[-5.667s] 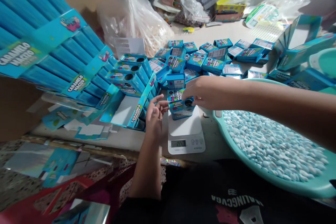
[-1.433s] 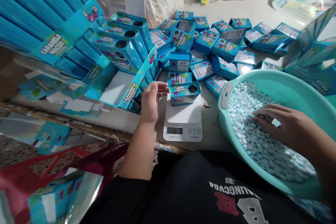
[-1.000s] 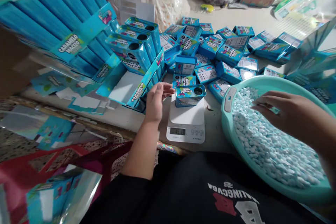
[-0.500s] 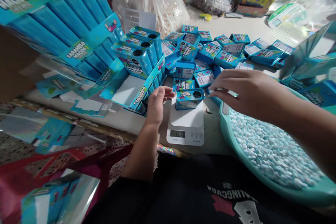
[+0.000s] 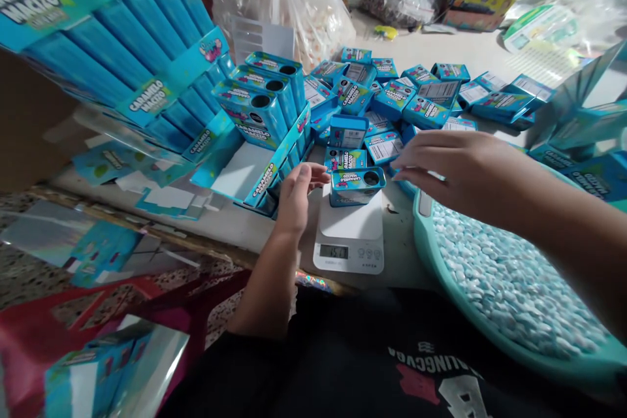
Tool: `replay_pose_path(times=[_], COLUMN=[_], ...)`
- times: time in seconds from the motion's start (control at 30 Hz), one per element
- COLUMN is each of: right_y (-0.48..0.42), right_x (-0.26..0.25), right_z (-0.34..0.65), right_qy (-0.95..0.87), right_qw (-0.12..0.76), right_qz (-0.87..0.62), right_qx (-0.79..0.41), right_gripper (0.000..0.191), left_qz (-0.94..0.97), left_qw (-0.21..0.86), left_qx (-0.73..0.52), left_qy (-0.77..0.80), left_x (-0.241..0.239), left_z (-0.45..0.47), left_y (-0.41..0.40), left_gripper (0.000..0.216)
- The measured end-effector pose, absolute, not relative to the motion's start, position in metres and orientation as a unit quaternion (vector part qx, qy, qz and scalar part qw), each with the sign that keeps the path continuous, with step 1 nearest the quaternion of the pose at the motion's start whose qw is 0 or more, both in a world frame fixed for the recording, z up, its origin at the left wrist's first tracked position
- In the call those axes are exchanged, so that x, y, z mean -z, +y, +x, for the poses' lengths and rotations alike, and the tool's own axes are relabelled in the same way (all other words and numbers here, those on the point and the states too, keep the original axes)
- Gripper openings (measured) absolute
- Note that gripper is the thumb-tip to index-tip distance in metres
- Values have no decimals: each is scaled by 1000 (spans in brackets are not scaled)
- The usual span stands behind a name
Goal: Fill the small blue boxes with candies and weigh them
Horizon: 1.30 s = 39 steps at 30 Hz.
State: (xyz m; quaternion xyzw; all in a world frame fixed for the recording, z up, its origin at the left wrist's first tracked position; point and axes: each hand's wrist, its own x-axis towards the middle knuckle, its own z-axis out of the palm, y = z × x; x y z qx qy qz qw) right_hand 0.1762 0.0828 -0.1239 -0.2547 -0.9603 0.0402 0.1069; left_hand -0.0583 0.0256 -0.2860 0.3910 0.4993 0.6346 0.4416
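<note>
Centre: tin (image 5: 355, 197) apparently being weighed on scale (image 5: 349, 227); left hand (image 5: 296, 194) unclenched; right hand (image 5: 448, 160) grip undeterminable; hole (image 5: 371, 177) alignment probably required.

Packing workshop: scale (image 5: 349, 227), boxes (image 5: 394, 99), candy tub (image 5: 425, 245).

L hand (image 5: 296, 201) is just beside upright blue box (image 5: 350, 192) on white scale (image 5: 349, 256); R hand (image 5: 448, 162) hangs nr box, forearm (image 5: 553, 209) over teal tub (image 5: 426, 241) w/ pale-blue pcs (image 5: 504, 287).
</note>
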Motion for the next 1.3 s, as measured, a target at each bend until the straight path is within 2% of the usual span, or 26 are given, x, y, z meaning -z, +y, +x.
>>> replay_pose_path(times=[0.13, 0.27, 0.5, 0.67, 0.97, 1.1, 1.3], right_y=[76, 74, 54, 47, 45, 48, 48], right_x=[116, 126, 161, 179, 206, 202, 194], right_z=[219, 276, 331, 342, 352, 349, 345], right_qy=[-939, -891, -794, -775, -824, -812, -798], right_qw=[89, 64, 16, 0, 1, 0, 5], right_qz=[-332, -450, -595, -605, -529, -537, -550], right_qx=[-3, 10, -124, -184, -200, -229, -246], right_gripper=[35, 47, 48, 47, 28, 32, 38], left_qz=[388, 394, 408, 403, 402, 424, 459], left_qw=[447, 442, 441, 434, 405, 337, 289], left_qx=[-642, -642, -636, -630, -641, -649, -605], left_qy=[488, 487, 485, 502, 514, 534, 583], left_x=[285, 287, 288, 291, 286, 286, 286], left_z=[-59, -60, -58, -59, -56, -56, -55], left_y=[25, 25, 27, 29, 29, 26, 25], left_gripper=[46, 48, 46, 50, 46, 42, 44])
